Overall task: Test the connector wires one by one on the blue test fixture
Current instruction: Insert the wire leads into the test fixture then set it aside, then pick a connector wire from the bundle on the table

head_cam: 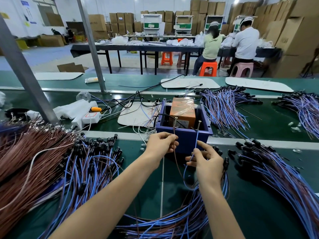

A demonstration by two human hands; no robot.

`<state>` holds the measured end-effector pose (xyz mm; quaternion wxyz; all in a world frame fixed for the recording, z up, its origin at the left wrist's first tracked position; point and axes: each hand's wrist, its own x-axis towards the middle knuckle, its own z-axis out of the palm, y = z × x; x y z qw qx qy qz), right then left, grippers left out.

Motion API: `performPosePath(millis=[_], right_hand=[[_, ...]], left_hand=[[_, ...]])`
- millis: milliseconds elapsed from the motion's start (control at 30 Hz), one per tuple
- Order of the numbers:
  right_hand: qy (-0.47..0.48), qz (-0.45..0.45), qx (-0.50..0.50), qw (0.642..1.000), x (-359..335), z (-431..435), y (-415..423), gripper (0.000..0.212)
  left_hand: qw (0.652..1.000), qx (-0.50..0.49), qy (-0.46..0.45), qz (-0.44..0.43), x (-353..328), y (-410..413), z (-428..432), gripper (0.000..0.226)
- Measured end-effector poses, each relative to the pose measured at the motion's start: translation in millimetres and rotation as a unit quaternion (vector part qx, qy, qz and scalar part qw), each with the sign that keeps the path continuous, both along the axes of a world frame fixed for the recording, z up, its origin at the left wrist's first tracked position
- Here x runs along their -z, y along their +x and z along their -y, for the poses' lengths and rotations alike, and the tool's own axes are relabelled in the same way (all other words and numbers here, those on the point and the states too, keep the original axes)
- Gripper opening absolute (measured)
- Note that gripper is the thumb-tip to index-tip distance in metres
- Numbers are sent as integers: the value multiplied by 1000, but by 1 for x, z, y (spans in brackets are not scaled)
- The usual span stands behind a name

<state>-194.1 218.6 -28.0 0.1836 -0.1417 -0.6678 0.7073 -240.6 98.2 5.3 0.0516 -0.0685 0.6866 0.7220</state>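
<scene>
The blue test fixture (185,140) is an open box at the table's middle, with an orange block (183,109) wrapped in film inside. Two metal posts stand at its near rim. My left hand (161,144) pinches a brown wire (175,152) that runs up to the left post (176,120). My right hand (207,161) pinches the blue wire (196,142) of the same pair, which reaches the right post (199,124); a bundle of wires with black connectors hangs from that hand's palm. Both hands are just in front of the fixture.
Piles of blue-and-brown connector wires lie at the left (89,161), right (276,169) and back right (224,104). A heap of brown wires (25,152) fills the far left. A white power strip (89,117) and a grey post (25,75) stand left of the fixture. Two people sit at a far table.
</scene>
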Motion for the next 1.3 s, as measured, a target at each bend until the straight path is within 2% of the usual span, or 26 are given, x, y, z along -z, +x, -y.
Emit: performPosePath(millis=[333, 1067, 1133, 1200, 1300], right_hand=[[-8, 15, -7, 1000, 4, -1, -3, 24], [-30, 30, -12, 999, 3, 0, -1, 27], [-46, 31, -47, 997, -2, -3, 7, 25], [-31, 55, -153, 986, -7, -7, 22, 27], [67, 106, -320, 939, -10, -12, 44, 31]], left_hand=[[1000, 5, -4, 2, -1, -1, 2, 15], [998, 39, -52, 6, 2, 1, 6, 12], [995, 80, -66, -2, -2, 8, 12, 16], [978, 186, -94, -22, -11, 21, 29, 30], [900, 373, -207, -89, -32, 46, 73, 48]])
